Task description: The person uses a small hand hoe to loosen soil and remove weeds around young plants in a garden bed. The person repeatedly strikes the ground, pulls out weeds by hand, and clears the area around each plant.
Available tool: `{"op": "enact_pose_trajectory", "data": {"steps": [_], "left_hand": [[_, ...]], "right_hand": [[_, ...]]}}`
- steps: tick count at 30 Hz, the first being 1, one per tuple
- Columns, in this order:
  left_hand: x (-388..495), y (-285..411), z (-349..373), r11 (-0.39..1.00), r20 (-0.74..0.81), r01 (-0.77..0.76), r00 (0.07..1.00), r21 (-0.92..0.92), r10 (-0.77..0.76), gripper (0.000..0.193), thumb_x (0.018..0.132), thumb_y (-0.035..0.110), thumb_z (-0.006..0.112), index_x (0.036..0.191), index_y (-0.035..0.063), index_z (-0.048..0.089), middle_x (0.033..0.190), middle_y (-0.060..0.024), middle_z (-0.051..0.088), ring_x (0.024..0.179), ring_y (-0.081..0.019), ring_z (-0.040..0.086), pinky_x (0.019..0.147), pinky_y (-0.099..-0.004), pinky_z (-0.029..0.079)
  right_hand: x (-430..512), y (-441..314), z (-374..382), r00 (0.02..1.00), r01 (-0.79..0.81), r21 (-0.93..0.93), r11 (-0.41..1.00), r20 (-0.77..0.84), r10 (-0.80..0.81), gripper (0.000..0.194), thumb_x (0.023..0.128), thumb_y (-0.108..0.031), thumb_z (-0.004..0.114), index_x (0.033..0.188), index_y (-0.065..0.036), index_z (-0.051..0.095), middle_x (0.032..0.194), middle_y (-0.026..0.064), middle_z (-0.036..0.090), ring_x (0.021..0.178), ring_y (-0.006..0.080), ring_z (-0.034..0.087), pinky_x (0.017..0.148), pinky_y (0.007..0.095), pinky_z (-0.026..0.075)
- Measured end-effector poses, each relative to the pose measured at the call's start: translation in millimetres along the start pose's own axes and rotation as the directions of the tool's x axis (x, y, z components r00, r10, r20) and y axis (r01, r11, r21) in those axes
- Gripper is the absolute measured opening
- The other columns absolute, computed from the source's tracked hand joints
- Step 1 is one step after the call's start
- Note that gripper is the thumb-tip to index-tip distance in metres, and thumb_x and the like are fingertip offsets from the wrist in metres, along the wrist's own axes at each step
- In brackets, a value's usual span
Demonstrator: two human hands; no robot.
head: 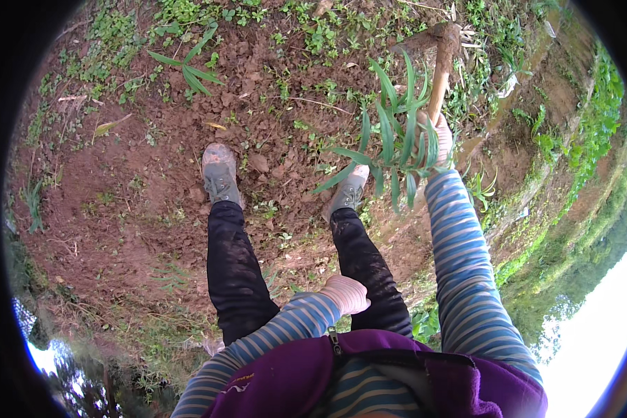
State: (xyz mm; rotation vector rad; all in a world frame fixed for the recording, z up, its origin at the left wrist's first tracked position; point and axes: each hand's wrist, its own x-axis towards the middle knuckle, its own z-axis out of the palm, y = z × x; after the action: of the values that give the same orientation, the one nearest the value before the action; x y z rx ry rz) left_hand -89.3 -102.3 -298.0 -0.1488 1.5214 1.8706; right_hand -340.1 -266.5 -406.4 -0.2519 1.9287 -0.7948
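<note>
My right hand point(440, 137), in a light knit glove, is closed around the wooden handle point(440, 86) of a hoe at the upper right. The hoe's muddy head point(423, 39) lies over the weedy soil beyond the hand. Long narrow leaves of a green plant point(397, 125) partly cover that hand; where its stem is held cannot be told. My left hand point(347, 294), also gloved, rests near my waist above the dark trousers, its fingers curled and mostly hidden from view.
My muddy lace-up shoes point(220, 175) stand on broken reddish soil point(271, 157). A narrow-leaved seedling point(185, 68) grows at the upper left. Low weeds point(324, 39) cover the ground ahead. On the right, the ground drops towards rows of green plants point(588, 151).
</note>
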Motion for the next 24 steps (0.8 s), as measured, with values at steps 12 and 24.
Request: {"op": "enact_pose_trajectory", "data": {"steps": [12, 24], "left_hand": [[0, 1, 0, 1.0, 0.006, -0.011, 1.0, 0.003, 0.011, 0.047, 0.096, 0.046, 0.047, 0.097, 0.0069, 0.072, 0.091, -0.0137, 0.073, 0.092, -0.0331, 0.069, 0.082, -0.0473, 0.053], [-6, 6, -7, 0.999, 0.04, 0.007, 0.999, -0.048, -0.005, 0.048, 0.096, 0.047, 0.046, 0.102, 0.0061, 0.071, 0.096, -0.0147, 0.072, 0.095, -0.0339, 0.068, 0.084, -0.049, 0.052]], "right_hand": [[-73, 81, -40, 0.989, -0.145, -0.005, 0.989, 0.03, 0.145, 0.016, 0.1, -0.025, 0.055, 0.102, -0.01, 0.058, 0.077, 0.0031, 0.058, 0.059, 0.018, 0.056, 0.049, 0.0329, 0.046], [-100, 73, 65, 0.956, -0.291, 0.155, 0.944, 0.083, 0.281, 0.025, 0.1, -0.033, 0.052, 0.1, -0.01, 0.06, 0.074, 0.003, 0.059, 0.057, 0.0172, 0.056, 0.048, 0.0322, 0.047]]}}
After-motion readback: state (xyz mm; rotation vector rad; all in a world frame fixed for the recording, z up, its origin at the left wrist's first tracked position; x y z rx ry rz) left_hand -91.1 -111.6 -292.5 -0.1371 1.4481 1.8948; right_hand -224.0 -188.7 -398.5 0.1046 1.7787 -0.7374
